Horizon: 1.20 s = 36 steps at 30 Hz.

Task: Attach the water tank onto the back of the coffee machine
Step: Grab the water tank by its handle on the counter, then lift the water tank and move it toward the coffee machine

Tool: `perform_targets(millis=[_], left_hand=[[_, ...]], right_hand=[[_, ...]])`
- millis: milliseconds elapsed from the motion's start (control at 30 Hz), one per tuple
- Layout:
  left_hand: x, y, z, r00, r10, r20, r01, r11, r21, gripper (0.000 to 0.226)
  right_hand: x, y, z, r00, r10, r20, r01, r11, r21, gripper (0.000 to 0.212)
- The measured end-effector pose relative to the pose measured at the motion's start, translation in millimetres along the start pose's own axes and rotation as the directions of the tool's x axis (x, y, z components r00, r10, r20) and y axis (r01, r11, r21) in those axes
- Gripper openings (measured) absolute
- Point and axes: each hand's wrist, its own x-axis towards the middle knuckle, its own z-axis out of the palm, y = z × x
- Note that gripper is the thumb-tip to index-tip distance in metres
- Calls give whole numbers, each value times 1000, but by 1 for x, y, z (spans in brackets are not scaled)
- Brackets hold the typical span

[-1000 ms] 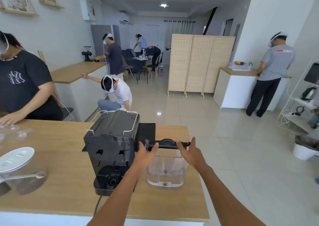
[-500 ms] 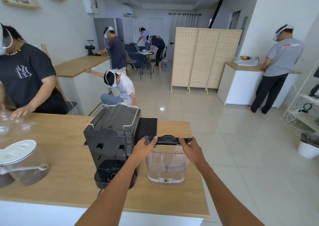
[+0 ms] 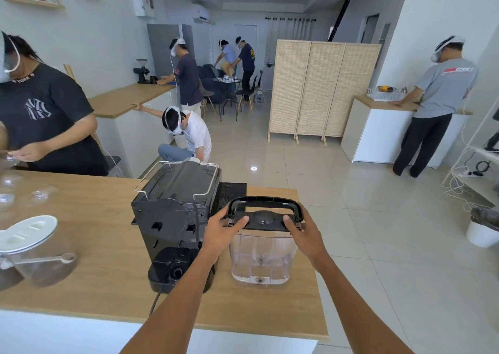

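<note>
A clear plastic water tank (image 3: pixel 260 259) with a black lid and raised black handle stands on the wooden counter (image 3: pixel 89 245), just right of the black coffee machine (image 3: pixel 175 218). The machine's back faces me, with its base socket and cord at the bottom. My left hand (image 3: pixel 220 232) grips the tank's lid at its left side, thumb on top. My right hand (image 3: pixel 303 234) grips the lid's right side. The tank sits apart from the machine, a small gap between them.
A clear jar with a white lid and a scoop (image 3: pixel 35 248) sits at the counter's left. Glass cups (image 3: pixel 35 195) lie further back. A person in a black shirt (image 3: pixel 46 121) works at the far left. The counter's right edge (image 3: pixel 310 245) is close to the tank.
Both hands have closed onto the tank's lid and the handle has swung up. The tank appears slightly raised and closer to me; the camera has shifted.
</note>
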Motion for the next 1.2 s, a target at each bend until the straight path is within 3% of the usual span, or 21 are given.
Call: perform_targets(millis=[267, 533, 700, 867, 1000, 1200], left_hand=[[0, -1, 8, 992, 36, -117, -47, 994, -97, 75], [0, -6, 7, 979, 60, -193, -59, 998, 13, 79], [-1, -2, 5, 971, 144, -189, -141, 990, 27, 76], [-2, -10, 5, 956, 167, -240, -172, 985, 2, 61], [-3, -8, 9, 948, 142, -285, -163, 985, -52, 49], [-7, -6, 10, 936, 184, -302, -212, 975, -65, 39]], right_hand=[[0, 3, 0, 998, -16, -60, 16, 1000, 4, 62], [1, 5, 1, 995, -38, -91, 32, 998, -57, 63], [-3, -1, -4, 989, -85, -119, 78, 995, -62, 60], [-2, -12, -3, 993, -28, -111, 25, 999, -24, 58], [4, -23, -2, 994, 17, -108, -21, 999, -36, 81], [5, -41, 4, 984, 137, -116, -136, 991, 16, 69]])
